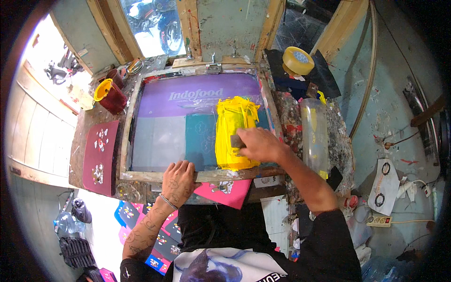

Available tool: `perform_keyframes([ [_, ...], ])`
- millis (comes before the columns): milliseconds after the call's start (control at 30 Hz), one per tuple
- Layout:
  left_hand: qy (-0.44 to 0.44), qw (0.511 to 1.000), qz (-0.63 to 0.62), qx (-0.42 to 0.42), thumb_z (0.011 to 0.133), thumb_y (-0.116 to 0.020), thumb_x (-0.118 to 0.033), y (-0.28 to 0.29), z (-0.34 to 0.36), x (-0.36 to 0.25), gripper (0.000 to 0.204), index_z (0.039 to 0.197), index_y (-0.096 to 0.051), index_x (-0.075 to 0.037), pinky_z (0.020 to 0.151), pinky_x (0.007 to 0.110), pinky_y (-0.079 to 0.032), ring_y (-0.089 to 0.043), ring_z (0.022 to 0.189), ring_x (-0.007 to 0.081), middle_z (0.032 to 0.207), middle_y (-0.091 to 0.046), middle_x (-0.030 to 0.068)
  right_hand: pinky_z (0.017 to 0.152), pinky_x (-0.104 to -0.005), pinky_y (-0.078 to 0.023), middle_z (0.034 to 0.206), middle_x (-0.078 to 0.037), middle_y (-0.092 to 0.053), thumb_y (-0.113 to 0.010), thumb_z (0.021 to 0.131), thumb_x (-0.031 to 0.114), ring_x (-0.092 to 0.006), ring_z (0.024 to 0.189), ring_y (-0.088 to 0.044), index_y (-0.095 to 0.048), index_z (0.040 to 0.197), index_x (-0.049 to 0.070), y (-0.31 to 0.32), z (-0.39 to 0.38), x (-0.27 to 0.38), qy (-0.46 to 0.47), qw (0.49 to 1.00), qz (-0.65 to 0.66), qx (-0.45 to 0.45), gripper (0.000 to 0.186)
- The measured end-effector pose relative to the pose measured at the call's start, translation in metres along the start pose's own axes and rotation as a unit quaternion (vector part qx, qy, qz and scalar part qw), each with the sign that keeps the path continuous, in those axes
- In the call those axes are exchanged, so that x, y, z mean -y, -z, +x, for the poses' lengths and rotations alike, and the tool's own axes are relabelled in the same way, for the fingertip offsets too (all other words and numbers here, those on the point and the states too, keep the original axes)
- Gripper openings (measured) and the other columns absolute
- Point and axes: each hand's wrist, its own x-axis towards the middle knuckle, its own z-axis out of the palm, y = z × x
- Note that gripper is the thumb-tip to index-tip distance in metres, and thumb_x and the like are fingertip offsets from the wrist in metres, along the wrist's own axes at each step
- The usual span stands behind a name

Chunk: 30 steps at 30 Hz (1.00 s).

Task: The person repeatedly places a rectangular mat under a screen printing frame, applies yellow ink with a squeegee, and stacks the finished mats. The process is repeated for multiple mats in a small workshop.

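Note:
A wooden-framed printing screen (pixel 162 141) lies on the worktable, its mesh part purple, part grey and part teal. Thick yellow ink (pixel 225 115) covers a patch on the right half of the mesh. My right hand (pixel 261 144) is closed on a small dark squeegee (pixel 237 141), which stands in the ink; its lower edge is hidden. My left hand (pixel 178 179) grips the near rail of the frame, left of the ink, with fingers curled over the wood. A pink printed sheet (pixel 230 193) sticks out from under the near rail.
Left of the screen are a yellow-rimmed ink pot (pixel 112 96) and a maroon printed sheet (pixel 100 157). On the right lie a tape roll (pixel 298 61) and a clear plastic cylinder (pixel 314 136). Metal hinge clamps (pixel 213 67) hold the far rail. Printed sheets (pixel 164 244) lie below left.

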Motion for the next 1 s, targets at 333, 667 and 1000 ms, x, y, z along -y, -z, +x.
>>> perform_keyframes([
  [333, 0.007, 1.000, -0.010, 0.008, 0.068, -0.086, -0.029, -0.013, -0.007, 0.008, 0.043, 0.094, -0.059, -0.008, 0.085, 0.040, -0.047, -0.061, 0.096, 0.0280, 0.095, -0.061, 0.0078, 0.084, -0.0543, -0.054, 0.094, -0.027, -0.069, -0.062, 0.083, 0.009, -0.0465, 0.091, -0.068, -0.060, 0.098, -0.003, -0.025, -0.012, -0.001, 0.025, 0.998, 0.037, -0.033, 0.020],
  [667, 0.010, 1.000, -0.001, 0.001, 0.069, -0.084, -0.040, -0.033, -0.009, 0.013, 0.047, 0.091, -0.058, -0.008, 0.079, 0.041, -0.047, -0.060, 0.092, 0.0287, 0.090, -0.059, 0.0079, 0.090, -0.0514, -0.053, 0.103, -0.023, -0.070, -0.064, 0.084, 0.006, -0.0448, 0.102, -0.065, -0.064, 0.112, 0.003, 0.007, 0.098, -0.060, -0.017, 0.993, -0.005, -0.116, 0.028],
  [1000, 0.015, 1.000, -0.012, -0.007, 0.069, -0.085, -0.036, -0.035, -0.010, 0.009, 0.047, 0.093, -0.056, -0.008, 0.078, 0.041, -0.045, -0.060, 0.089, 0.0280, 0.089, -0.058, 0.0074, 0.087, -0.0489, -0.050, 0.098, -0.017, -0.068, -0.060, 0.088, 0.006, -0.0387, 0.097, -0.063, -0.065, 0.100, 0.004, -0.054, 0.056, -0.043, 0.063, 0.967, -0.010, -0.248, 0.014],
])
